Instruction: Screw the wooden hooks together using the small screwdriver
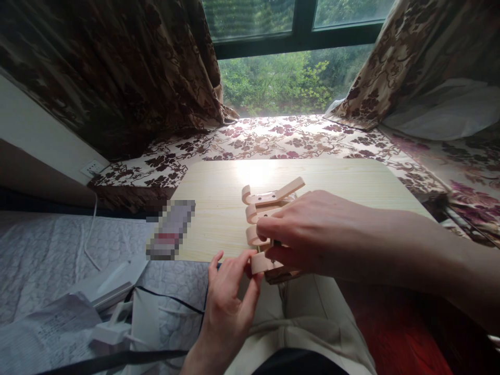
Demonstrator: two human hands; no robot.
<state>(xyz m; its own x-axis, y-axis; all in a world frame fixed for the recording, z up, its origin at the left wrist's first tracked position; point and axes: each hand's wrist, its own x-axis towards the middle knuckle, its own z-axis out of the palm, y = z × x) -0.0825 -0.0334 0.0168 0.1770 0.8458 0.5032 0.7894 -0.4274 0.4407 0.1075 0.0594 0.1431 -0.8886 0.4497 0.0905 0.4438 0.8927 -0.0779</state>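
Observation:
A row of several pale wooden hooks (pixel 255 214) with curled ends lies across the near part of the table, reaching over its front edge. Dark screw heads show on the farthest hook (pixel 269 198). My left hand (pixel 232 286) pinches the curled end of the nearest hook (pixel 259 264) between thumb and fingers. Over the near hooks, my right hand (pixel 302 232) is closed, palm down. A small dark piece (pixel 275 242) shows by its fingers, too hidden to name. The right hand and forearm cover the right side of the hooks.
A light wood-grain table (pixel 219 208) stands over my lap. A pixelated flat object (pixel 172 232) lies at its left edge. Papers and a white box (pixel 113 281) rest on the quilted bed at left. Beyond is a floral-covered window ledge (pixel 273 133).

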